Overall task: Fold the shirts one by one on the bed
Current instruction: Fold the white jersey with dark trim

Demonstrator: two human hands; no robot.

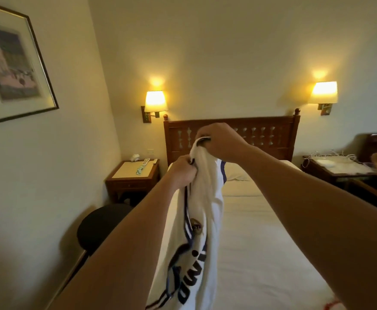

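Here one shirt (202, 211) was in view, white with dark blue stripes, a round crest on the chest and large black lettering lower down. It hung bunched in the air above the near left part of the bed (261, 242), its long axis running nearly vertical, the collar end up at the hands and the rest falling out of sight at the bottom edge. The left hand (182, 170) gripped the fabric near the top with curled fingers. The right hand (222, 139), a little higher and just beside it, pinched the dark-edged collar. Both arms reached forward over the white sheet. One pillow (236, 173) lay at the head of the bed below the wooden headboard (270, 133). Two lit wall lamps (155, 101) flanked the headboard, and one small bedside desk (133, 173) stood at the left, with one framed picture (10, 63) on the left wall.
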